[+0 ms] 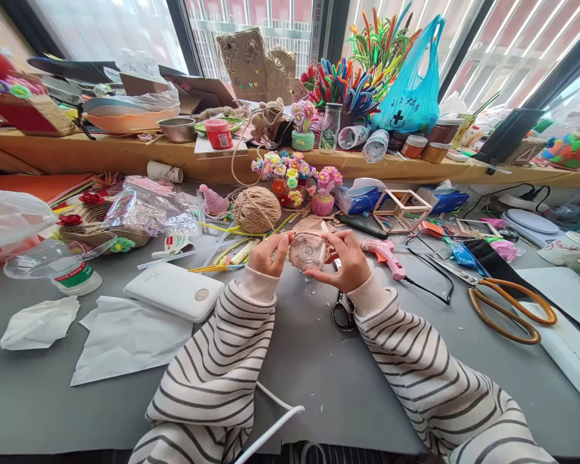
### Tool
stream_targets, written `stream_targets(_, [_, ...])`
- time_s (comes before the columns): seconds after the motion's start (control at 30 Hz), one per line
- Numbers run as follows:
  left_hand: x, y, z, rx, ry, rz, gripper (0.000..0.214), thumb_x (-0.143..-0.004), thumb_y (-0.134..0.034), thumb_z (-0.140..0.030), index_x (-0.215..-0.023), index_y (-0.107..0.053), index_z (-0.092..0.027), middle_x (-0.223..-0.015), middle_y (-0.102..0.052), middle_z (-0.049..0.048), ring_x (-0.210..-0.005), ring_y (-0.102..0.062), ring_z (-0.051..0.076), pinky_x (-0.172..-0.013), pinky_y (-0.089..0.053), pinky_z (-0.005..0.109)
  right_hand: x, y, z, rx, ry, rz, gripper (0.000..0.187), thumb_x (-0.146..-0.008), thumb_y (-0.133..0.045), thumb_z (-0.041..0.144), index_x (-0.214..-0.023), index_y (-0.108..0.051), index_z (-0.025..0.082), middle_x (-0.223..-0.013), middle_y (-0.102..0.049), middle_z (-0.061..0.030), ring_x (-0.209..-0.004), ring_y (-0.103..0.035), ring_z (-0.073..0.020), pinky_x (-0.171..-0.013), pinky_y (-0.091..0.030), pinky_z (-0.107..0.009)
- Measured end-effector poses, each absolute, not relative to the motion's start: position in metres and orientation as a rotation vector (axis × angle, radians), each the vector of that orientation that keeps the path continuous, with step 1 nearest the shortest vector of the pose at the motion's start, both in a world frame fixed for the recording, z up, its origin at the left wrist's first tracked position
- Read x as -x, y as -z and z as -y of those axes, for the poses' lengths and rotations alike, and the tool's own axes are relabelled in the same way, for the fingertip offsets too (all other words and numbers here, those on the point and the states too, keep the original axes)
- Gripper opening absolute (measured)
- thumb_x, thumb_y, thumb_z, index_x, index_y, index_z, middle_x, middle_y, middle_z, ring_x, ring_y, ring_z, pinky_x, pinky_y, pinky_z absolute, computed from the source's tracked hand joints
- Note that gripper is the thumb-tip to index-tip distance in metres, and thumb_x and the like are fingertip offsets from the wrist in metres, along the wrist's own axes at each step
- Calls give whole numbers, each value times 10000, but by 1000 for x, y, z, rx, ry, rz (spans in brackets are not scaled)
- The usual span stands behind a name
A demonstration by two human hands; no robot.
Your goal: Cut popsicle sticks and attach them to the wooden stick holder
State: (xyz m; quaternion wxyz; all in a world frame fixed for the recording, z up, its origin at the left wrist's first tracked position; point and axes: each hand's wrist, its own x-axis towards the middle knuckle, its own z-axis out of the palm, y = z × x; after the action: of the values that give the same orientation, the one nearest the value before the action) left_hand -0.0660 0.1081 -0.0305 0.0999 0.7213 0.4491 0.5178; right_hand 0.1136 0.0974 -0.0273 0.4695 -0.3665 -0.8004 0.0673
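Both left grip (269,254) and right grip (347,261) pinch a clear round piece (307,251), ringed side face-on.

"What do your hands hold?"
"Your left hand (268,255) and right hand (350,261) pinch a clear ringed disc (308,251) from either side."
"And beyond it?"
"From the disc, a ball of twine (257,210) sits at ten o'clock, a pink glue gun (390,256) at three."
"Nearer you?"
"Black-handled scissors (341,299) lie at five, a white power bank (171,289) between eight and nine."
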Motion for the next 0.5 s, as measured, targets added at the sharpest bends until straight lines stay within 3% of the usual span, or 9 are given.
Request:
stream_targets(0.07, [73,28,-107,-2171,-1397,-1116,408,-783,-441,-420,-1052,-565,-140,-1072,-608,123,-993,-561,208,-857,-445,341,-115,20,-95,902,-310,1915,676,-551,-710,451,-1127,-495,169,-936,-430,-89,-736,-517,-183,-533,-557,-318])
stream_targets(0.1, [75,27,-106,-2152,-1331,-977,536,-713,-518,-480,-1131,-506,-143,-1154,-554,140,-1060,-520,233,-880,-434,355,-115,17,-93,903,-390,1896,681,-533,-720,451,-1117,-504,175,-931,-427,-78,-717,-515,-167,-511,-557,-298])
stream_targets(0.2, [74,29,-102,-2047,-1218,-847,826,-548,-691,-448,-1247,-354,-166,-1268,-443,151,-1146,-443,272,-939,-390,391,-117,9,-91,884,-628,1868,668,-496,-742,437,-1079,-534,187,-925,-432,-63,-742,-510,-158,-494,-554,-260])
stream_targets(0.33, [63,33,-92,-1939,-1225,-819,667,-572,-690,-382,-1149,-437,-166,-1129,-556,126,-1031,-537,259,-870,-444,387,-125,7,-96,842,-863,1759,488,-573,-680,472,-961,-601,188,-902,-489,-53,-699,-525,-131,-471,-511,-221])
stream_targets(0.43, [56,39,-86,-1883,-1175,-849,632,-583,-686,-355,-1122,-433,-141,-1093,-569,141,-1011,-546,258,-860,-448,391,-132,7,-101,875,-949,1555,301,-731,-552,429,-862,-634,171,-714,-529,-8,-501,-474,-65,-402,-428,-192])
stream_targets(0.5, [53,43,-84,-1904,-1114,-909,641,-566,-702,-332,-1108,-423,-133,-1063,-572,144,-988,-553,256,-871,-437,407,-135,6,-102,898,-974,1476,235,-750,-552,361,-833,-641,159,-600,-520,19,-455,-445,-57,-400,-402,-190])
